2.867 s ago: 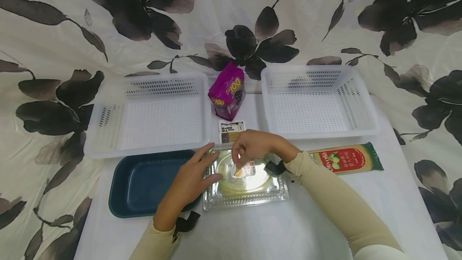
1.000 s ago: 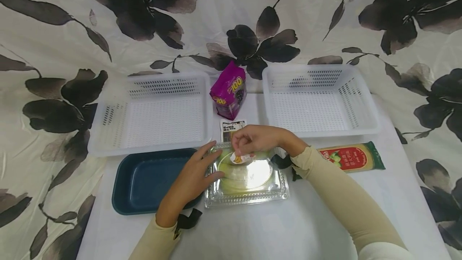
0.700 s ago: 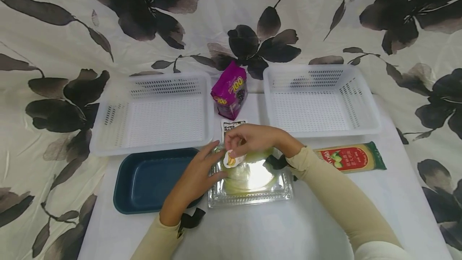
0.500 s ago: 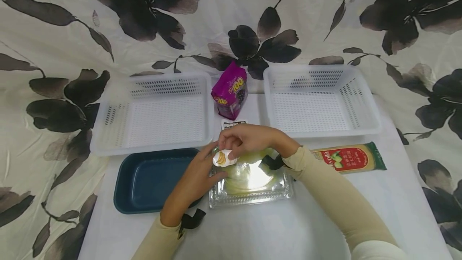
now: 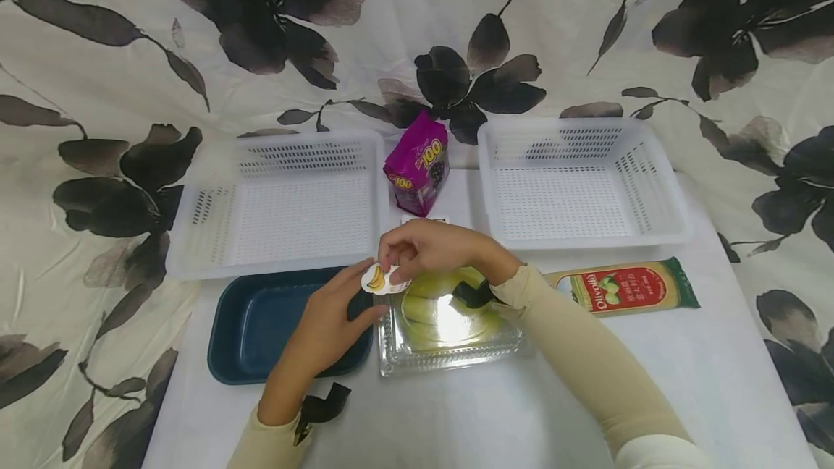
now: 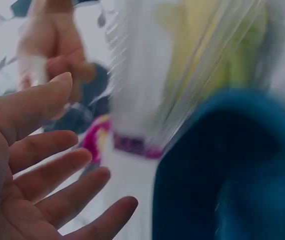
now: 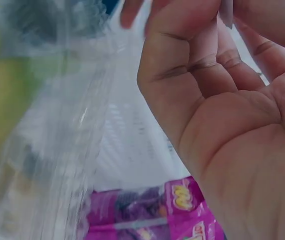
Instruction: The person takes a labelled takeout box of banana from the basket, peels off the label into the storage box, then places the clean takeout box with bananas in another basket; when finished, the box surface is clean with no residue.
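Between thumb and curled fingers, my right hand [image 5: 435, 248] pinches a white sticker [image 5: 376, 279] with a banana picture, above the left edge of a clear plastic clamshell container [image 5: 423, 364]. Yellow-green fruit [image 5: 426, 310], apparently bananas, shows through its lid. My left hand [image 5: 329, 324] is spread over the right part of a dark blue tray [image 5: 260, 328], its fingertips close to the sticker; whether they touch it I cannot tell. In the left wrist view the left fingers [image 6: 67, 195] are extended and hold nothing. Only an edge of the sticker appears in the right wrist view.
Two white perforated baskets stand behind, one left [image 5: 300, 226] and one right [image 5: 560, 205]. Between them is a purple packet [image 5: 419, 165]. A card-like packet [image 5: 426, 221] is mostly hidden by my right hand. A green-ended red-labelled package [image 5: 635, 288] lies at right.
My right hand has lifted the sticker off the clamshell lid and carried it left. My left hand has come off the clamshell's left edge and moved left over the blue tray.
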Demonstrator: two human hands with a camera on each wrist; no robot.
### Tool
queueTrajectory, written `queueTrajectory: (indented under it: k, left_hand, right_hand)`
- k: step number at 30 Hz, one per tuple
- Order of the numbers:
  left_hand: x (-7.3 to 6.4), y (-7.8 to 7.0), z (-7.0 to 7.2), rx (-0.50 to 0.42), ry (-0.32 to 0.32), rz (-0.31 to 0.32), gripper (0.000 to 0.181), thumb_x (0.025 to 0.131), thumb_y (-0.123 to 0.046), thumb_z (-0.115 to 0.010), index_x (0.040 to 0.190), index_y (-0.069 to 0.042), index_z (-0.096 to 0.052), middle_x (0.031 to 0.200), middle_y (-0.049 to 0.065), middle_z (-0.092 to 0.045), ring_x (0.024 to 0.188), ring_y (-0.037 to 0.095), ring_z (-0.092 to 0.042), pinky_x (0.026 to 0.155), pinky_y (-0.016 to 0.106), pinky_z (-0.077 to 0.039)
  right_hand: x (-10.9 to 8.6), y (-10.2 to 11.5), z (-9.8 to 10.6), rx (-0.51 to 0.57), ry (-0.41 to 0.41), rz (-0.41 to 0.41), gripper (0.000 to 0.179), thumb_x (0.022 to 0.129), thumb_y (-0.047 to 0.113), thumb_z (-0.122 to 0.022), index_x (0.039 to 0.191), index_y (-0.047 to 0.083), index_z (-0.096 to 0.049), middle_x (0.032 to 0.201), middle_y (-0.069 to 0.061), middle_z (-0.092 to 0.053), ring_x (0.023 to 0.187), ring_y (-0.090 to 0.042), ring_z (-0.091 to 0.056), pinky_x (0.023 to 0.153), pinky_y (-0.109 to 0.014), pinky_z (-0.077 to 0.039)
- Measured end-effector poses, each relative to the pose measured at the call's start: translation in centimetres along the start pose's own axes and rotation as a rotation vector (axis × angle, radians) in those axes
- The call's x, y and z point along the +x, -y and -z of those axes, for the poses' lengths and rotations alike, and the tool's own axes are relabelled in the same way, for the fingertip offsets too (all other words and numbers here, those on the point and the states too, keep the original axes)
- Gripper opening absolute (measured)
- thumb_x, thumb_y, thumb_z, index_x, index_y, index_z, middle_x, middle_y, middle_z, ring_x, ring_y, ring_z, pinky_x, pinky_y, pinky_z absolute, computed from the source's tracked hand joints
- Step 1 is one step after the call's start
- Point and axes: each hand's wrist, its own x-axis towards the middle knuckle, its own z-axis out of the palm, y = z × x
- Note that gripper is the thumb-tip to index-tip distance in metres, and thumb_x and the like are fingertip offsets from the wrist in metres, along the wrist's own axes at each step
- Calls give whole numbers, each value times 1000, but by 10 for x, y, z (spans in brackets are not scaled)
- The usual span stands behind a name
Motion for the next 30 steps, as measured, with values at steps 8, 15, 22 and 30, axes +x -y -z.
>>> queueTrajectory:
  k: [8, 15, 22, 30]
  left_hand:
    - [-28, 23, 43, 115, -191, 75, 53, 88, -21, -81, 136, -5, -64, 145, 15, -60, 129, 39, -60, 97, 60, -53]
    - [-61, 61, 84, 160, -386, 203, 48, 89, -18, -81, 132, -6, -67, 136, 16, -66, 114, 36, -67, 87, -4, -38]
    - [-88, 110, 104, 122, -344, 496, 48, 98, -32, -70, 140, -11, -62, 140, 17, -62, 120, 13, -66, 77, -5, -37]
    - [-102, 171, 103, -247, -141, 502, 51, 104, -29, -60, 148, -4, -51, 143, -1, -60, 102, -19, -58, 79, 8, -53]
  right_hand:
    - [29, 4, -10, -66, 26, 2, 21, 90, 10, -77, 111, 14, -74, 85, 3, -67, 69, -12, -53, 71, -24, -49]
    - [60, 9, -27, -55, 70, -6, 24, 89, 6, -78, 112, 12, -74, 70, 2, -63, 58, -10, -45, 60, -23, -40]
    - [88, 15, -45, -105, 109, -51, 28, 88, 7, -80, 116, 10, -74, 77, -3, -75, 66, -12, -64, 64, -20, -46]
    - [115, 17, -65, -231, 147, -68, 30, 91, 9, -77, 121, 14, -75, 111, 3, -75, 75, -15, -71, 70, -17, -49]
